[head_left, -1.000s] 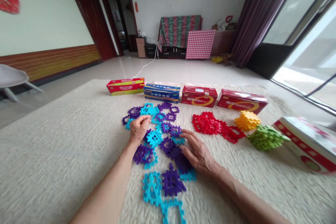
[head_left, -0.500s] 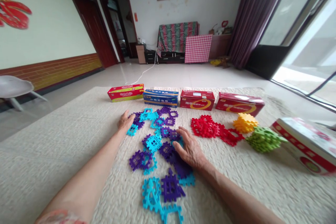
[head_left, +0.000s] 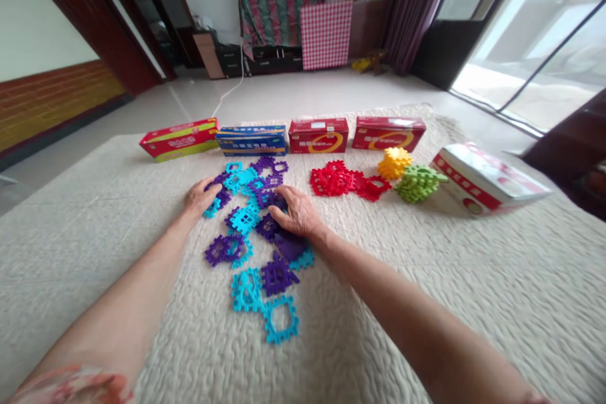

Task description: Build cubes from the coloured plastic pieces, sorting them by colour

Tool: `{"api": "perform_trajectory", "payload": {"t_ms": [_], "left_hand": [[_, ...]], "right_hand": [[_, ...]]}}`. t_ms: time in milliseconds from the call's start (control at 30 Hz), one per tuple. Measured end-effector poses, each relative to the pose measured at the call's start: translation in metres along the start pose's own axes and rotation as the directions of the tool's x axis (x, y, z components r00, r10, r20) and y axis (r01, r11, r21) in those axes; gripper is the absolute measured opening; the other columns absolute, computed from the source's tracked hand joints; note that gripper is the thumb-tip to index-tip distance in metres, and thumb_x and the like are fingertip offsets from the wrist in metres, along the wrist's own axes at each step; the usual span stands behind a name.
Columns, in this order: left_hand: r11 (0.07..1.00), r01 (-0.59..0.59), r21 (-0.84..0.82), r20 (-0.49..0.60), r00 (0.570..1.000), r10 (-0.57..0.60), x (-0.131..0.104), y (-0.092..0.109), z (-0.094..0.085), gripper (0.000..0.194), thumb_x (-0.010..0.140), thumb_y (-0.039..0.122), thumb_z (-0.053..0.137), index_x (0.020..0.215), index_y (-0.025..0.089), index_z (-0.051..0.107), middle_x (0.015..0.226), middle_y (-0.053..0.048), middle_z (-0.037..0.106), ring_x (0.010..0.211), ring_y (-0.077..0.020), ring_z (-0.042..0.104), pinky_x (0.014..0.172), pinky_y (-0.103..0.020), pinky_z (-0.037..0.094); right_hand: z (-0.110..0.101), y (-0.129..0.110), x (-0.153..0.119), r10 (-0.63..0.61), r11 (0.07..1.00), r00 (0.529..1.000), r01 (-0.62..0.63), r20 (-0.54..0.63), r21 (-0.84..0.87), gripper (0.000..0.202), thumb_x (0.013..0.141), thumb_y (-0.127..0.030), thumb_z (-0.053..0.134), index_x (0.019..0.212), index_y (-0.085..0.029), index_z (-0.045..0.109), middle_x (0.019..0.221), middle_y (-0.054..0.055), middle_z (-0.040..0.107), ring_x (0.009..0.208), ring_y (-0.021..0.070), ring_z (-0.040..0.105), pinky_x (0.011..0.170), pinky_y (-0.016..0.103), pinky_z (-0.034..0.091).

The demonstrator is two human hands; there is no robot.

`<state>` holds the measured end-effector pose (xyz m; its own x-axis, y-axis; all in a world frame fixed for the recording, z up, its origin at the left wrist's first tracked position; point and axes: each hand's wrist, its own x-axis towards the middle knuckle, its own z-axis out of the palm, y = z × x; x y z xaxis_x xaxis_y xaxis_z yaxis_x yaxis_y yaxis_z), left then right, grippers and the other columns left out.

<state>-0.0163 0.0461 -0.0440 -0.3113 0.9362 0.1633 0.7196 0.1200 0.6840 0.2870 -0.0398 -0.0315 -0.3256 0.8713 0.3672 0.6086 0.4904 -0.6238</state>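
Observation:
Purple and light blue interlocking plastic pieces lie in a loose spread on the cream quilted cover. My left hand (head_left: 201, 197) touches the pile's left edge, fingers apart, beside a purple piece (head_left: 222, 192) and a light blue one (head_left: 211, 207). On the pile's right side rests my right hand (head_left: 298, 211), fingers spread over purple pieces (head_left: 267, 226); its palm partly hides them. Nearer to me lie a purple window piece (head_left: 278, 274), a light blue piece (head_left: 247, 290) and a light blue square frame (head_left: 281, 320).
Red pieces (head_left: 334, 179), a yellow stack (head_left: 394, 163) and a green stack (head_left: 418, 183) sit to the right. Behind stand a red-and-green box (head_left: 182, 141), a blue box (head_left: 252, 141) and two red boxes (head_left: 318, 137). A white-and-red box (head_left: 487, 180) is far right.
The view has tilted down and shifted right, so everything appears higher and further left. Both hands remain at the purple and light blue pile, my right-hand fingers slightly closer to its middle.

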Motion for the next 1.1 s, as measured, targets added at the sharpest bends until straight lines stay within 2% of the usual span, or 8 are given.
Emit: {"api": "perform_trajectory", "payload": {"t_ms": [167,433,567,667,767,900,1000,1100], "left_hand": [[0.996,-0.022,-0.083,-0.033,0.999,0.019,0.000,-0.006,0.011,0.055,0.073,0.048,0.065,0.121,0.021,0.064,0.121,-0.011,0.065,0.113,-0.0317,0.058,0.098,-0.044,0.043],[0.962,-0.141,-0.234,0.036,0.987,0.154,-0.014,0.007,0.017,0.051,0.074,0.041,0.065,0.119,0.017,0.062,0.111,-0.004,0.069,0.104,-0.0219,0.060,0.095,-0.032,0.045],[0.950,-0.118,-0.289,-0.049,0.993,0.108,-0.018,0.014,0.014,0.039,0.073,0.046,0.062,0.099,0.018,0.070,0.095,-0.003,0.073,0.093,-0.0209,0.064,0.088,-0.029,0.049],[0.928,-0.089,-0.361,-0.105,0.993,0.054,-0.016,0.015,0.014,0.043,0.074,0.048,0.059,0.104,0.018,0.069,0.099,-0.004,0.073,0.095,-0.0212,0.065,0.087,-0.029,0.050],[0.935,-0.105,-0.338,-0.119,0.991,0.068,-0.012,0.012,0.017,0.046,0.076,0.047,0.057,0.111,0.018,0.067,0.107,-0.006,0.071,0.100,-0.0218,0.065,0.091,-0.031,0.049],[0.944,-0.158,-0.291,-0.079,0.987,0.141,-0.011,0.008,0.018,0.045,0.081,0.045,0.053,0.116,0.020,0.066,0.118,-0.007,0.068,0.109,-0.0224,0.062,0.098,-0.033,0.047],[0.955,-0.181,-0.235,-0.009,0.983,0.184,-0.014,0.012,0.017,0.042,0.082,0.043,0.053,0.117,0.023,0.066,0.120,-0.004,0.067,0.114,-0.0230,0.060,0.101,-0.033,0.045],[0.963,-0.195,-0.187,0.073,0.975,0.212,-0.018,0.018,0.015,0.038,0.082,0.043,0.055,0.114,0.026,0.068,0.117,-0.002,0.069,0.112,-0.0234,0.061,0.100,-0.033,0.045]], "right_hand": [[0.012,0.006,0.017,0.005,1.000,1.000,-0.004,-0.011,0.023,0.037,0.089,-0.041,0.053,0.118,-0.019,0.055,0.116,0.008,0.063,0.108,0.0210,0.058,0.096,0.035,0.042],[0.015,0.006,0.018,0.000,0.991,0.999,0.005,-0.038,0.135,0.030,0.088,-0.039,0.054,0.110,-0.020,0.060,0.105,0.004,0.067,0.097,0.0184,0.062,0.089,0.032,0.047],[0.012,0.007,0.021,0.052,0.975,0.983,-0.012,-0.174,0.222,0.025,0.088,-0.035,0.051,0.106,-0.022,0.061,0.107,0.004,0.067,0.100,0.0185,0.062,0.091,0.032,0.048],[0.008,0.009,0.041,-0.051,0.983,0.971,0.090,-0.232,0.163,0.023,0.087,-0.030,0.050,0.105,-0.022,0.061,0.112,0.007,0.065,0.109,0.0193,0.058,0.098,0.034,0.044],[0.006,0.011,0.072,-0.112,0.993,0.987,0.115,-0.113,0.027,0.029,0.087,-0.031,0.052,0.111,-0.018,0.061,0.123,0.011,0.060,0.118,0.0213,0.053,0.104,0.036,0.039],[0.011,0.017,0.105,0.028,0.982,0.996,-0.011,0.086,-0.190,0.044,0.088,-0.042,0.054,0.125,-0.019,0.056,0.141,0.011,0.048,0.130,0.0314,0.039,0.104,0.053,0.035],[0.016,0.022,0.114,0.097,0.958,0.979,-0.043,0.180,-0.285,0.051,0.089,-0.048,0.051,0.132,-0.021,0.051,0.147,0.011,0.042,0.132,0.0359,0.035,0.100,0.061,0.034],[0.019,0.022,0.113,0.077,0.951,0.973,-0.006,0.219,-0.310,0.050,0.089,-0.051,0.049,0.128,-0.021,0.055,0.143,0.011,0.046,0.128,0.0354,0.038,0.098,0.060,0.035]]}}
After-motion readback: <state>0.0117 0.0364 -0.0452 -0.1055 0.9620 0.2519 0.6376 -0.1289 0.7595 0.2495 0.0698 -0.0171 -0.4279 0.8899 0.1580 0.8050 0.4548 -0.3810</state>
